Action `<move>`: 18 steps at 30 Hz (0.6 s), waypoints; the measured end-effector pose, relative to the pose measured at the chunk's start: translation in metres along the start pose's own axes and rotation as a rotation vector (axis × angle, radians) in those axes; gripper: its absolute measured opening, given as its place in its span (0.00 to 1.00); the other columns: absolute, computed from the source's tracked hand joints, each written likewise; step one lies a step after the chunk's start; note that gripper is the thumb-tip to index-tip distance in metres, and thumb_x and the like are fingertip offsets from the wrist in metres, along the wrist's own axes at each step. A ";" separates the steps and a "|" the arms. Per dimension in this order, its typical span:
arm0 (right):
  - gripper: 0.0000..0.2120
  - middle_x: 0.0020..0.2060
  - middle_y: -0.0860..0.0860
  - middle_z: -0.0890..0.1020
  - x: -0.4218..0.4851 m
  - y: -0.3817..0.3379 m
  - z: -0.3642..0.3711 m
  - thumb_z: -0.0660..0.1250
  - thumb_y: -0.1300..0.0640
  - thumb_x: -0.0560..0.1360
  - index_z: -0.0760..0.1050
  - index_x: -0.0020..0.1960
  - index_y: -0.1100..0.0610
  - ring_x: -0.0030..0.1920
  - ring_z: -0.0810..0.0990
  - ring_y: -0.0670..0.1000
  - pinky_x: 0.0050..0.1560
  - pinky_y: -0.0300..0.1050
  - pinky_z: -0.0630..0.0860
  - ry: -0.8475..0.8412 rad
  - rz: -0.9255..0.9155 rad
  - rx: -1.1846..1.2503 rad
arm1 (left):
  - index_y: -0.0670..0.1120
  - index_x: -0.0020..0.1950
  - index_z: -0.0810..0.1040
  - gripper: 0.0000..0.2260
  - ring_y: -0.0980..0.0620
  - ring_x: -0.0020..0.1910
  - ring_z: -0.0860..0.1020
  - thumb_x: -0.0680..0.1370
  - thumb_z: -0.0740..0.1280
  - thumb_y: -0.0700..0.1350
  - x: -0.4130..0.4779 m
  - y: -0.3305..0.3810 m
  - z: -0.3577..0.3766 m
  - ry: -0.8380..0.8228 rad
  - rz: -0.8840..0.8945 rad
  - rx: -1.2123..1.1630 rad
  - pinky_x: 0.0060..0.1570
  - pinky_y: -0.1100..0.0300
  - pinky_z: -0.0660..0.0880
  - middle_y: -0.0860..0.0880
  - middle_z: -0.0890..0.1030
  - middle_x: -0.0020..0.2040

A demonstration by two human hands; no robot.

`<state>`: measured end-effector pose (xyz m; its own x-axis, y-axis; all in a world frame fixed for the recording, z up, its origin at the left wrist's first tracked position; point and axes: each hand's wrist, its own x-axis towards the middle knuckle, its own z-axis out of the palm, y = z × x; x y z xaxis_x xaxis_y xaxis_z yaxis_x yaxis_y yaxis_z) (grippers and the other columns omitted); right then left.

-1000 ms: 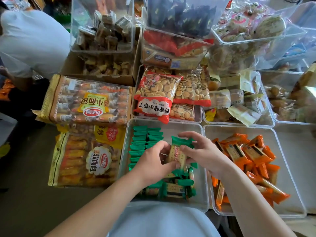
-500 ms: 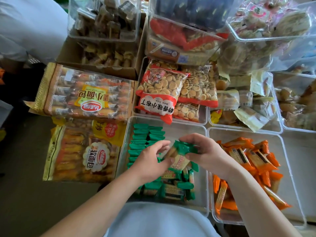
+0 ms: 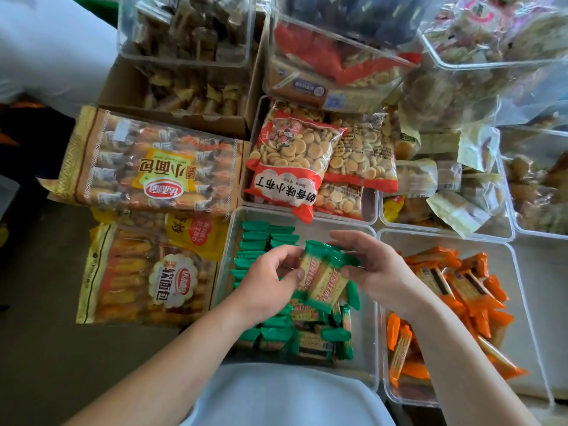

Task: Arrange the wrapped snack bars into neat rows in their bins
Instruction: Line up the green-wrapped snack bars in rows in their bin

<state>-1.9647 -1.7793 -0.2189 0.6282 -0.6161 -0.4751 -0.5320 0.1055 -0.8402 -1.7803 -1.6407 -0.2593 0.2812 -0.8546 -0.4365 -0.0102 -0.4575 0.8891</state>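
Green bars (image 3: 322,276) held above bin (image 3: 362,348), biscuit bags (image 3: 295,161) beyond

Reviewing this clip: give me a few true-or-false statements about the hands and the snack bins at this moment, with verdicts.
1. The left hand and the right hand both hold green bars over the clear bin. True.
2. The orange bars in the neighbouring bin lie in neat rows. False: they lie in a loose jumble.
3. A row of green bars stands along the clear bin's left side. True.
4. The right hand reaches into the neighbouring bin. False: it is at the green bars, over the clear bin.
5. The cookie bag lies among the orange bars. False: it lies in another bin behind the clear bin.
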 end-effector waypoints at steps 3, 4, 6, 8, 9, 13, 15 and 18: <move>0.29 0.62 0.40 0.82 0.001 -0.003 0.003 0.67 0.72 0.79 0.76 0.68 0.41 0.66 0.79 0.43 0.59 0.48 0.83 0.010 -0.030 -0.072 | 0.57 0.60 0.81 0.12 0.55 0.55 0.83 0.82 0.70 0.40 0.000 0.002 0.002 -0.011 0.018 -0.003 0.60 0.54 0.81 0.56 0.85 0.54; 0.29 0.63 0.39 0.81 0.001 -0.005 0.005 0.67 0.71 0.79 0.76 0.69 0.41 0.66 0.78 0.42 0.61 0.46 0.82 0.010 -0.045 -0.118 | 0.56 0.60 0.81 0.12 0.55 0.55 0.83 0.82 0.70 0.40 -0.001 0.002 0.002 -0.018 0.028 0.007 0.59 0.56 0.81 0.56 0.85 0.53; 0.28 0.65 0.38 0.79 0.002 -0.006 0.010 0.67 0.68 0.80 0.73 0.72 0.42 0.66 0.77 0.40 0.63 0.39 0.79 -0.002 -0.069 -0.237 | 0.55 0.61 0.81 0.12 0.56 0.54 0.82 0.82 0.69 0.40 0.000 0.002 0.004 -0.033 0.041 0.031 0.58 0.58 0.81 0.56 0.85 0.53; 0.28 0.67 0.39 0.77 0.003 -0.006 0.011 0.67 0.65 0.81 0.72 0.75 0.42 0.67 0.75 0.40 0.62 0.32 0.74 -0.030 -0.069 -0.332 | 0.53 0.63 0.81 0.13 0.56 0.55 0.82 0.83 0.68 0.38 0.000 0.001 0.005 -0.046 0.051 0.053 0.59 0.60 0.80 0.55 0.85 0.54; 0.27 0.67 0.40 0.77 0.003 -0.005 0.010 0.67 0.65 0.81 0.72 0.75 0.43 0.67 0.75 0.41 0.62 0.31 0.73 -0.040 -0.071 -0.371 | 0.52 0.64 0.81 0.14 0.58 0.57 0.82 0.83 0.67 0.36 0.000 0.000 0.005 -0.051 0.051 0.053 0.60 0.61 0.79 0.55 0.85 0.55; 0.22 0.64 0.43 0.75 0.007 -0.001 0.004 0.66 0.63 0.81 0.73 0.73 0.49 0.63 0.77 0.46 0.57 0.28 0.74 -0.002 -0.078 -0.479 | 0.52 0.69 0.79 0.17 0.63 0.62 0.79 0.83 0.65 0.37 0.000 -0.006 -0.002 0.042 0.038 0.128 0.67 0.63 0.75 0.59 0.82 0.61; 0.21 0.65 0.46 0.74 0.015 0.004 0.004 0.66 0.62 0.82 0.72 0.74 0.52 0.62 0.77 0.49 0.60 0.37 0.76 0.063 -0.086 -0.572 | 0.53 0.68 0.79 0.16 0.62 0.61 0.79 0.83 0.65 0.37 0.001 -0.012 -0.008 0.139 0.032 0.171 0.66 0.61 0.76 0.59 0.81 0.60; 0.23 0.68 0.51 0.72 0.036 0.015 0.015 0.66 0.61 0.81 0.69 0.76 0.55 0.63 0.77 0.53 0.60 0.40 0.74 0.124 -0.117 -0.640 | 0.53 0.68 0.78 0.16 0.61 0.60 0.79 0.83 0.65 0.38 0.000 -0.015 -0.014 0.181 0.014 0.228 0.64 0.63 0.76 0.60 0.81 0.59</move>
<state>-1.9417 -1.7882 -0.2524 0.6526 -0.6848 -0.3243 -0.7205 -0.4285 -0.5452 -1.7670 -1.6306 -0.2708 0.4464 -0.8125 -0.3749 -0.2247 -0.5073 0.8320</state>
